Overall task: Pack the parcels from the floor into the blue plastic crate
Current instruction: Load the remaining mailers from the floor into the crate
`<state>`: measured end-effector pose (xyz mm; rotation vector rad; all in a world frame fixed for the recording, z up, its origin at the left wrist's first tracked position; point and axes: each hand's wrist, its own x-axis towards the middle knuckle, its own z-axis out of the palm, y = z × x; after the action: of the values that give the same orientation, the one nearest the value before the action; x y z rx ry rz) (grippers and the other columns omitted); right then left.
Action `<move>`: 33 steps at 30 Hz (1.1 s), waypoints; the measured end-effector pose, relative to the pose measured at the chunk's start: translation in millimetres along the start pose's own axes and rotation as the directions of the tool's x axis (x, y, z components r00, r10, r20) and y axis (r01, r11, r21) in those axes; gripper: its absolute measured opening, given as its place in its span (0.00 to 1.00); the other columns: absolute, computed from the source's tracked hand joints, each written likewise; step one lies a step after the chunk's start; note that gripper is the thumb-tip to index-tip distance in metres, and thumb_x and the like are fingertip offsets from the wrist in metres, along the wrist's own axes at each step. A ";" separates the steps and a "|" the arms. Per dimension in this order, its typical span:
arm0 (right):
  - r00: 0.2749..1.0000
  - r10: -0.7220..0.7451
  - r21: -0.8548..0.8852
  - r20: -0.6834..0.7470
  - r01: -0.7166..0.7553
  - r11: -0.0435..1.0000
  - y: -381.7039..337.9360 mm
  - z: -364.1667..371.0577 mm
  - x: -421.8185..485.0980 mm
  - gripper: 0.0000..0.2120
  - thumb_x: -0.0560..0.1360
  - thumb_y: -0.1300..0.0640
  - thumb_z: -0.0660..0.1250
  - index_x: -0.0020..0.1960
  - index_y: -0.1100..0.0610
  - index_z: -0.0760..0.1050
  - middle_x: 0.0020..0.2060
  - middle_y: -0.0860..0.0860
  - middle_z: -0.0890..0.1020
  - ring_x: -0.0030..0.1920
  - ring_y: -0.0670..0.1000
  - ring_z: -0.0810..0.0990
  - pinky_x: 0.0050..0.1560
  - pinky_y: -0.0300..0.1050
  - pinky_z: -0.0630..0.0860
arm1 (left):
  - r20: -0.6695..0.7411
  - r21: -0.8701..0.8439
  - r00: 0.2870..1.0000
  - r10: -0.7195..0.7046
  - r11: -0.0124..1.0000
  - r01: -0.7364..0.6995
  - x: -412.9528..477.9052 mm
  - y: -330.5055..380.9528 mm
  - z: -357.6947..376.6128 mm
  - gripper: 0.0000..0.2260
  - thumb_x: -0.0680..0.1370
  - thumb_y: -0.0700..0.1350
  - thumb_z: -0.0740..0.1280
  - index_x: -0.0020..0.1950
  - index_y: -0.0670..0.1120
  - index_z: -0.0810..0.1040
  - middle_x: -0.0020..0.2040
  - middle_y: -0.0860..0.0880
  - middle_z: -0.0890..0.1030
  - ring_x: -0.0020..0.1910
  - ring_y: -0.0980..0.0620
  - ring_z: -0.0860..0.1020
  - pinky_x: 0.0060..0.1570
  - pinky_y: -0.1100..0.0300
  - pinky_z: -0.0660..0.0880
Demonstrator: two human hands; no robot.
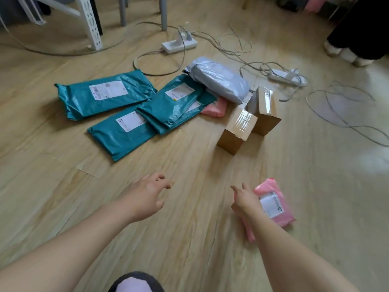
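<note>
Here, your right hand (245, 202) grips a pink parcel (273, 205) at near right; your left hand (145, 197) hangs loose-fingered, empty. Farther off, teal mailers (105, 98) and boxes (237, 129) lie on the floor (189, 239).

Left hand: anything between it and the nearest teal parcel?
Nothing visible. Only bare floor lies between the left hand and the nearest teal parcel. The right hand holds a pink parcel off to the side, clear of that path. The crate is not in view.
</note>
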<state>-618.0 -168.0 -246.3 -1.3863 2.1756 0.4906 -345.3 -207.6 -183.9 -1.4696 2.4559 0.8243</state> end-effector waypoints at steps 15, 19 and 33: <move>0.972 0.015 0.221 -0.233 0.038 0.975 -57.4 -32.8 -16.5 0.08 0.69 0.65 0.65 0.44 0.59 0.82 0.43 0.55 0.82 0.45 0.57 0.81 0.43 0.45 0.78 | 0.002 0.021 0.981 -0.192 0.981 0.192 -44.0 -42.6 -22.9 0.17 0.78 0.47 0.63 0.66 0.54 0.70 0.70 0.56 0.64 0.68 0.54 0.67 0.64 0.59 0.67; 0.967 -0.051 0.319 -0.250 0.132 0.939 -90.5 -52.3 -43.2 0.10 0.71 0.66 0.63 0.43 0.59 0.83 0.41 0.55 0.83 0.42 0.55 0.81 0.43 0.45 0.79 | -0.043 0.044 0.973 -0.228 0.972 0.230 -77.1 -50.4 -49.6 0.16 0.77 0.46 0.64 0.65 0.53 0.71 0.70 0.55 0.64 0.68 0.54 0.66 0.65 0.60 0.66; 0.902 -0.373 0.428 -0.218 0.432 0.794 -213.2 -111.1 -180.3 0.08 0.72 0.65 0.62 0.39 0.55 0.77 0.41 0.53 0.82 0.48 0.55 0.82 0.50 0.47 0.79 | -0.229 0.036 0.917 -0.328 0.938 0.344 -216.6 -55.7 -136.2 0.21 0.77 0.47 0.64 0.69 0.54 0.67 0.71 0.53 0.62 0.68 0.52 0.66 0.65 0.55 0.69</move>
<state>-385.9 -186.4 -56.2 -1.5589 1.8300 -0.2770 -170.1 -135.3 -3.2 -1.9727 2.2434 0.5178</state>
